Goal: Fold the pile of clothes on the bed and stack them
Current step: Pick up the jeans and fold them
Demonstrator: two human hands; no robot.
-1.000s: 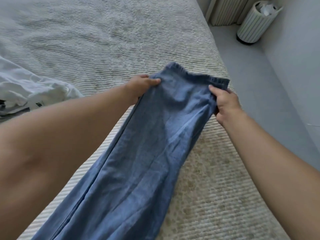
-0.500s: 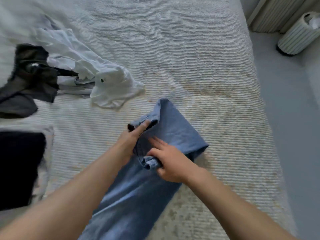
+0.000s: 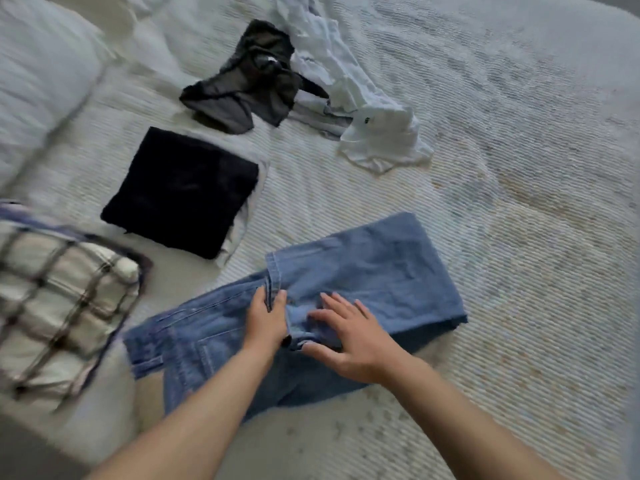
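My left hand (image 3: 266, 320) pinches the jeans (image 3: 363, 289) hem at centre frame; my right hand (image 3: 349, 336) lies flat, fingers spread, hiding the fold beneath.

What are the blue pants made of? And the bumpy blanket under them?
The blue pants look like denim: faded matte blue with stitched seams and a thick hem. The bed cover looks like woven cotton, cream and ribbed in fine ridges, though the exact fibre can't be told.

Open bed (image 3: 519, 209) surface lies toward its right edge. Toward the left, a folded black garment (image 3: 180, 192), crumpled dark (image 3: 249, 84) and white clothes (image 3: 363, 109), and a plaid pillow (image 3: 59, 299) obstruct passage.
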